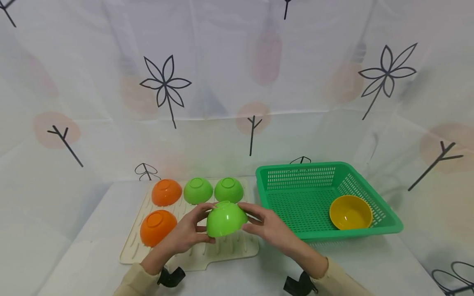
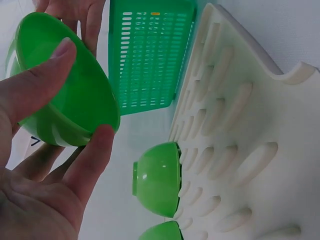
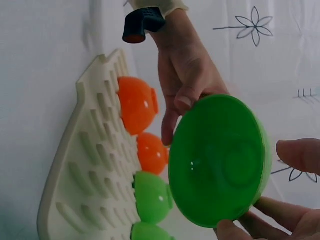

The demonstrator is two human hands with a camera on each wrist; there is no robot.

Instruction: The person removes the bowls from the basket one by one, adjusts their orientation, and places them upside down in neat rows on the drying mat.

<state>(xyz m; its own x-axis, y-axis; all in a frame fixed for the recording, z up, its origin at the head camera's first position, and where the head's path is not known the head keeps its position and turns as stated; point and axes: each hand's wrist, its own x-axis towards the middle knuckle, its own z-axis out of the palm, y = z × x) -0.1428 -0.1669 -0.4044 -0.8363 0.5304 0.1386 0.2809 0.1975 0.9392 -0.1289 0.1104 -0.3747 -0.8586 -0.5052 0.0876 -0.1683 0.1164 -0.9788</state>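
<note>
A light green bowl (image 1: pixel 226 220) is held upside down and tilted above the front of the cream drying rack (image 1: pixel 190 261). My left hand (image 1: pixel 187 230) grips its left side, thumb and fingers spread around the wall and rim. On the opposite side, my right hand (image 1: pixel 268 226) holds it with fingertips at the rim and near the foot. The right wrist view looks into the bowl's hollow (image 3: pixel 215 160), which has nothing in it. Behind it, two more green bowls (image 1: pixel 198 190) (image 1: pixel 229 190) rest upside down on the rack.
Two orange bowls (image 1: pixel 166 192) (image 1: pixel 158 227) sit upside down along the rack's left side. Right of the rack stands a green plastic basket (image 1: pixel 301 199) with a yellow bowl (image 1: pixel 350 212) inside. A patterned white curtain (image 1: pixel 222 82) hangs behind the white table (image 1: pixel 85 238).
</note>
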